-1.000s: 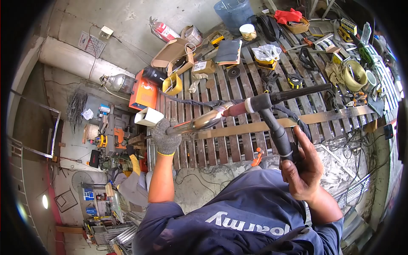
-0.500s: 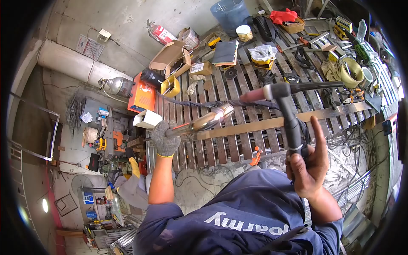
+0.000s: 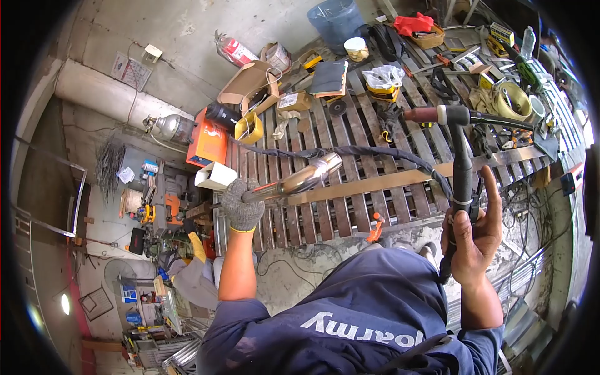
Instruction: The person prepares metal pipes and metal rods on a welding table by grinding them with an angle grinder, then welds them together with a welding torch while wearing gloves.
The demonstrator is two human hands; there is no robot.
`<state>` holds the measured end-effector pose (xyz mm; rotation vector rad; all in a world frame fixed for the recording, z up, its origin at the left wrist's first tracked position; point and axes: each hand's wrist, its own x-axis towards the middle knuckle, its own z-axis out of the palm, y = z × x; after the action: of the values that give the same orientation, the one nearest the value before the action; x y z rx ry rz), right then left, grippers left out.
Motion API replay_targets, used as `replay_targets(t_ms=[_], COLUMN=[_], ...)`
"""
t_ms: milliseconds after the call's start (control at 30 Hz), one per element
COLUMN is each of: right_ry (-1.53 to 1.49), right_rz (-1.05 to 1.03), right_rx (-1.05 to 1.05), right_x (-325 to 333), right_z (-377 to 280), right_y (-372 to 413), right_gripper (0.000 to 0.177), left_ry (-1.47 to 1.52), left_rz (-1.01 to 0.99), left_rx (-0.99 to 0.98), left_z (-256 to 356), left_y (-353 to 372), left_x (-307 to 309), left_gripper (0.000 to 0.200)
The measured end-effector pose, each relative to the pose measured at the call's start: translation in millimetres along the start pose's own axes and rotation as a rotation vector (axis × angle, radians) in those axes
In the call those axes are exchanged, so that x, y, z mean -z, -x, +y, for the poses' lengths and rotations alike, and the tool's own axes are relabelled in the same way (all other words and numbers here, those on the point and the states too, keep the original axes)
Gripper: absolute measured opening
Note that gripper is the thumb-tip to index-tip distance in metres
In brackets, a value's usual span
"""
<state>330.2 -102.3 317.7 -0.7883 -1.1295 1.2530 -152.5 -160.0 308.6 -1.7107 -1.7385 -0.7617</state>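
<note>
- Gripping one end of a polished metal tube point(image 3: 310, 175) in the gloved left hand point(image 3: 242, 206), with fingers curled around it.
- Holding a welding torch point(image 3: 462, 165) upright by its handle in the bare right hand point(image 3: 475, 244), curling thumb and fingers about the grip, extending only the index finger apart from it.
- Positioning the tube above the slatted table point(image 3: 360, 215), overlapping a flat metal strip point(image 3: 381, 182) in view; leaving contact between the two impossible to tell.
- Swinging the torch rightward over the past second, moving its nozzle point(image 3: 422, 115) from beside the tube's far end to well apart; keeping the tube almost unmoved.
- Exposing the tube's far end to view, apparently placing the torch out of working reach of it.
</note>
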Motion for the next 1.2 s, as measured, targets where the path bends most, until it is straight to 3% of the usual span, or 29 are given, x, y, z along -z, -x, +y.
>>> replay_targets(t_ms=[267, 367, 467, 633, 767, 900, 1000, 1133, 1200], right_ry=[0.059, 0.112, 0.193, 0.306, 0.385, 0.366, 0.378, 0.439, 0.430], right_rz=[0.086, 0.103, 0.112, 0.163, 0.180, 0.185, 0.182, 0.187, 0.195], right_rx=[-0.018, -0.025, -0.033, -0.029, -0.037, -0.057, -0.072, -0.074, -0.098], right_x=[-0.7, 4.1, 15.7, 23.1, 20.5, 19.3, 16.3, 16.2, 15.4], right_z=[-9.4, -15.7, -13.0, -17.0, -19.8, -20.0, -20.5, -18.5, -19.4], right_y=[3.8, 5.4, 8.8, 13.9, 17.9, 21.5, 24.4, 27.3, 27.8], right_gripper=[0.078, 0.078, 0.082, 0.075, 0.072, 0.078, 0.077, 0.075, 0.077], left_ry=[-0.120, 0.011, 0.068, 0.211, 0.194, 0.189, 0.160, 0.160, 0.211], left_rz=[-0.030, -0.007, -0.164, -0.696, -0.946, -0.947, -0.791, -0.546, -0.536], left_rx=[-0.072, -0.049, -0.130, 0.027, 0.100, 0.062, 0.053, 0.131, 0.251], left_z=[0.1, 24.8, 45.2, 63.9, 76.9, 84.0, 79.7, 66.1, 50.6], left_y=[19.5, 23.7, 40.3, 100.4, 130.0, 134.9, 139.7, 151.3, 154.0], left_x=[-21.3, -38.8, -68.4, -141.1, -184.7, -197.0, -198.2, -201.8, -201.6], left_gripper=[0.040, 0.039, 0.039, 0.035, 0.035, 0.034, 0.034, 0.040, 0.044])
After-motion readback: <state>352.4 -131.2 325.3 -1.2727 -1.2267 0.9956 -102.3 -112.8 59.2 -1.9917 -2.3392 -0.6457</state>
